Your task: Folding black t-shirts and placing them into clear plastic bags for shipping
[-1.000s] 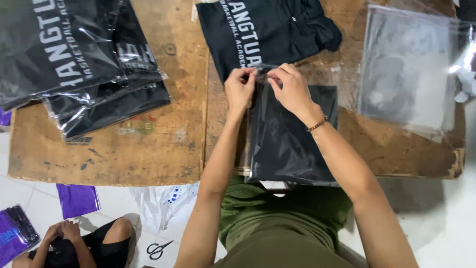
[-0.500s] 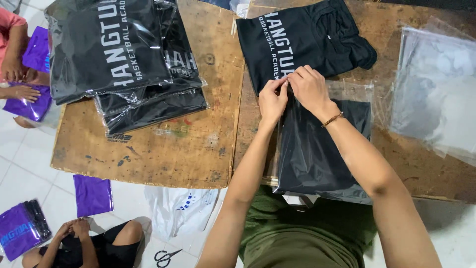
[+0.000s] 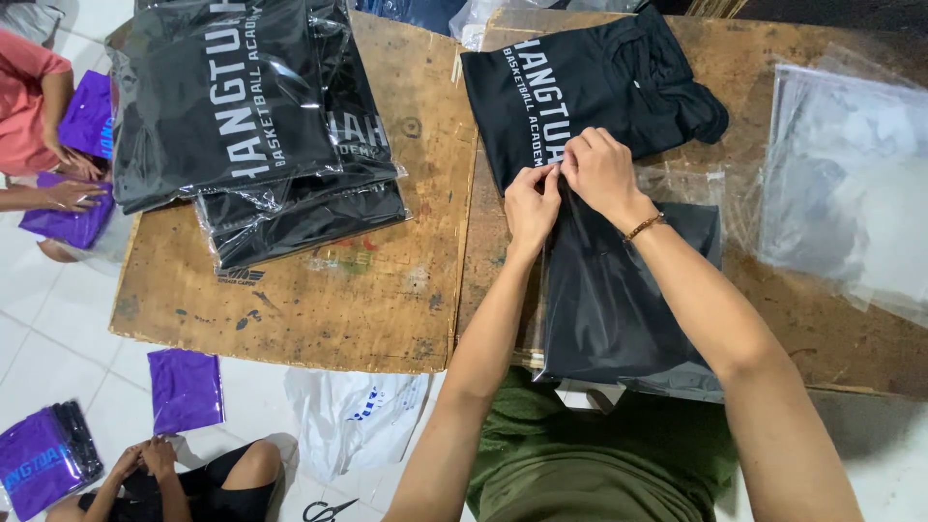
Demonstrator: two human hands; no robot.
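Pinching with both hands, the person works at the top edge of a bagged black garment [image 3: 619, 300] that lies flat on the wooden table [image 3: 319, 309] directly in front of the body. The left hand [image 3: 531, 203] and right hand [image 3: 601, 172] meet side by side at the far end of the clear bag, fingers narrow and closed on its mouth; the garment itself stretches from under the fingertips back toward the near table edge, beneath both forearms. A beaded bracelet [image 3: 644, 226] sits on the right wrist. Just beyond the hands lies a folded black shirt [image 3: 580, 87] with white lettering, unbagged. A stack of bagged black shirts [image 3: 251, 126] rests well apart on the left. Empty clear bags [image 3: 851, 184] lie to the right. Another person's hands [image 3: 72, 179] hold purple cloth [image 3: 87, 121] at far left.
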